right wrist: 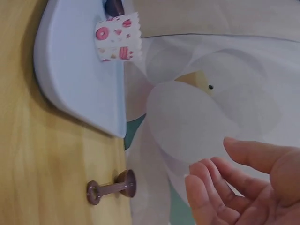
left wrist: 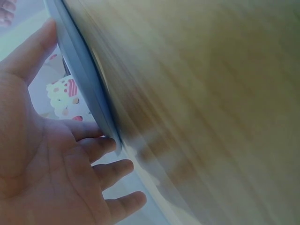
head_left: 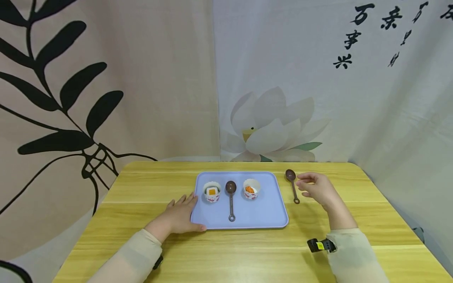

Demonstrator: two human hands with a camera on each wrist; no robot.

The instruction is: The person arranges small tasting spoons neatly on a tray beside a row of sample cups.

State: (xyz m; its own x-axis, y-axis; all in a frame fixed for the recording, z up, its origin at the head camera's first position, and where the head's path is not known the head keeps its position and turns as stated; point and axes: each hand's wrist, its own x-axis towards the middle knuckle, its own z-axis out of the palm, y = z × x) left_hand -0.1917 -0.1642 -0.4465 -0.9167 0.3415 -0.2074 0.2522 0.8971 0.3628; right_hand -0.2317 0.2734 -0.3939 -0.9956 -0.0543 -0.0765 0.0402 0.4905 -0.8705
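Observation:
My left hand (head_left: 180, 215) rests at the left edge of a pale blue tray (head_left: 262, 218), fingers spread along its side and thumb at the front rim. In the left wrist view the thumb and fingertips touch the tray's rim (left wrist: 86, 70). On the tray a brown spoon (head_left: 231, 196) lies between two patterned paper cups; the left cup (head_left: 212, 197) holds a white and orange-yellow piece, the right cup (head_left: 251, 195) orange pieces. My right hand (head_left: 317, 188), holding nothing, hovers just right of a second brown spoon (head_left: 291, 182), its fingers loosely bent.
The tray and the second spoon are on a yellow wooden table (head_left: 247, 255). Behind the table hangs a curtain (head_left: 170, 78) printed with leaves, a lotus and black characters. Both wrists wear black straps.

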